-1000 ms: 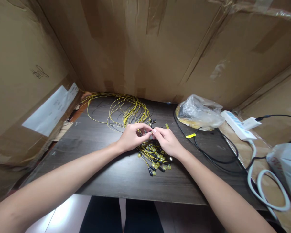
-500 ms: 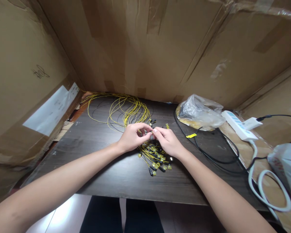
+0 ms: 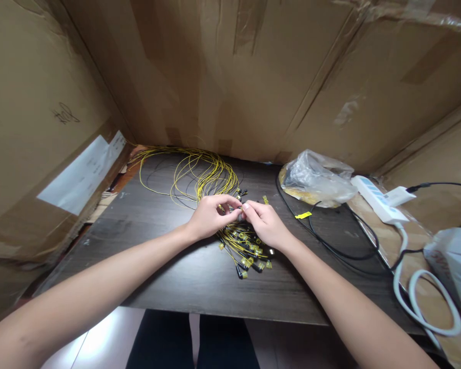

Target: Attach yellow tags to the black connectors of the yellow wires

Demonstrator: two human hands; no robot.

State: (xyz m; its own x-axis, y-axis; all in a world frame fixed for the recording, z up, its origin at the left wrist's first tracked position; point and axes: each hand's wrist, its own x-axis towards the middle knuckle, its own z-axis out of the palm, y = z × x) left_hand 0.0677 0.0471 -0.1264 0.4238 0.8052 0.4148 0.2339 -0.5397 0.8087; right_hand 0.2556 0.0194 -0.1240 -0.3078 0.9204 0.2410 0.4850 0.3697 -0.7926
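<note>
Both hands meet over the bundle of yellow cables (image 3: 211, 177) on the dark table (image 3: 165, 266): left hand (image 3: 209, 218) and right hand (image 3: 267, 224) pinch one small connector (image 3: 239, 216) between fingertips. Many tagged ends (image 3: 248, 251) lie beneath, apparently unhandled.

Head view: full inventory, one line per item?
yellow cables: one bundle, yellow, coiled at table's far left
connector ends: many, black with yellow tags, below both hands
table: one, dark wood
plastic bag: one, clear, far right
yellow tag: one, loose, beside black cord
black cord: one, looped, right
power strip: one, white, right edge
cardboard walls: brown, around table
left hand: pinching connector
right hand: pinching same spot
</note>
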